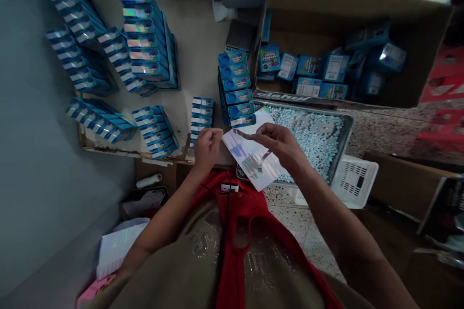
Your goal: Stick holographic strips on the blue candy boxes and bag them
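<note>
My left hand (208, 152) is closed in a pinch beside a short row of small blue boxes (202, 112) at the table's front edge. What its fingertips hold, if anything, is too small to make out. My right hand (281, 142), also pinching, grips a thin shiny strip (242, 134) that sticks out to the left. Below it a white sheet with glossy silvery stickers (259, 166) overlaps the left part of a metal tray (348, 130) of pale blue-and-white candies (319, 147). Another row of blue boxes (235, 89) stands just beyond the sheet.
Several rows of blue boxes (148, 34) with shiny seals stand on the table (195, 34) to the left. A cardboard carton (362, 0) with loose blue boxes sits behind the tray. At the right are a white plastic basket (366, 171) and red crates (442, 130).
</note>
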`<move>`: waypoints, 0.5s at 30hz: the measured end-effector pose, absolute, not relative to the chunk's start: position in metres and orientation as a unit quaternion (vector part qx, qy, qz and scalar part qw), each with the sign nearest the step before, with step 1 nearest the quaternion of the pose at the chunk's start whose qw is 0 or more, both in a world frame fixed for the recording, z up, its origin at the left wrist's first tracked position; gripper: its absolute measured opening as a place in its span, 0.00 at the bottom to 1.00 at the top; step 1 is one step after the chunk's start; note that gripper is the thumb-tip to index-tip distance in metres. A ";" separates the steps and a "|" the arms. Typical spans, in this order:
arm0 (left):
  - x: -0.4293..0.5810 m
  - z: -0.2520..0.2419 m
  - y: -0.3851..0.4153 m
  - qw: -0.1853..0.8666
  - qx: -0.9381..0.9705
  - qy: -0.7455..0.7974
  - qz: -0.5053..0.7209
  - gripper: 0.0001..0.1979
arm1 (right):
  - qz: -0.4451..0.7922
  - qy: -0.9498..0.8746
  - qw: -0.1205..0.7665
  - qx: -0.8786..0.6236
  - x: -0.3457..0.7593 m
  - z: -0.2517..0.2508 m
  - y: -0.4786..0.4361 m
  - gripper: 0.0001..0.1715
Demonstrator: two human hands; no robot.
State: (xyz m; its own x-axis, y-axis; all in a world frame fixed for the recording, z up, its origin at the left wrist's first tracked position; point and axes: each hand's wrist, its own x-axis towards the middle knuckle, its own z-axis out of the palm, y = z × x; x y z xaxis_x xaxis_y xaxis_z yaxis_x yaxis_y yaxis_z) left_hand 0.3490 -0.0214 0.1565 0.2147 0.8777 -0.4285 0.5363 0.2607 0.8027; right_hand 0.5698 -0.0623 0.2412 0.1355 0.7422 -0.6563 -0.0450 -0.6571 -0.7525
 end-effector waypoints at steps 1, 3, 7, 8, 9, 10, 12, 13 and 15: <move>0.348 0.164 -0.014 0.552 0.548 0.598 0.195 0.21 | 0.617 -0.246 0.335 -0.668 0.569 0.242 -0.054 0.29; 0.350 0.173 0.003 0.651 0.463 0.561 0.218 0.27 | 0.632 -0.236 0.347 -0.652 0.566 0.245 -0.042 0.28; 0.358 0.172 0.026 0.779 0.350 0.491 0.171 0.35 | 0.651 -0.221 0.333 -0.645 0.560 0.250 -0.031 0.25; 0.359 0.171 0.028 0.785 0.343 0.490 0.158 0.34 | 0.652 -0.220 0.328 -0.647 0.559 0.250 -0.030 0.25; 0.360 0.170 0.030 0.784 0.342 0.495 0.150 0.32 | 0.650 -0.219 0.324 -0.651 0.558 0.249 -0.029 0.25; 0.359 0.169 0.031 0.779 0.344 0.504 0.147 0.30 | 0.648 -0.218 0.321 -0.656 0.558 0.247 -0.028 0.26; 0.358 0.170 0.032 0.763 0.352 0.520 0.150 0.25 | 0.634 -0.222 0.316 -0.670 0.558 0.241 -0.027 0.27; 0.358 0.170 0.033 0.757 0.356 0.526 0.155 0.23 | 0.618 -0.231 0.312 -0.683 0.558 0.236 -0.026 0.27; 0.359 0.171 0.037 0.746 0.362 0.534 0.167 0.21 | 0.558 -0.272 0.294 -0.727 0.560 0.226 -0.023 0.26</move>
State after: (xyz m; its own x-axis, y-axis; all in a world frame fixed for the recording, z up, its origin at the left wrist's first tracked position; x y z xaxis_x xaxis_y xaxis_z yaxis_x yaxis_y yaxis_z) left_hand 0.3595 0.0367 0.1715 0.3746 0.6352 -0.6755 0.1382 0.6821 0.7181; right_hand 0.5600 -0.0232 0.2264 0.2303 0.7232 -0.6511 0.0667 -0.6793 -0.7308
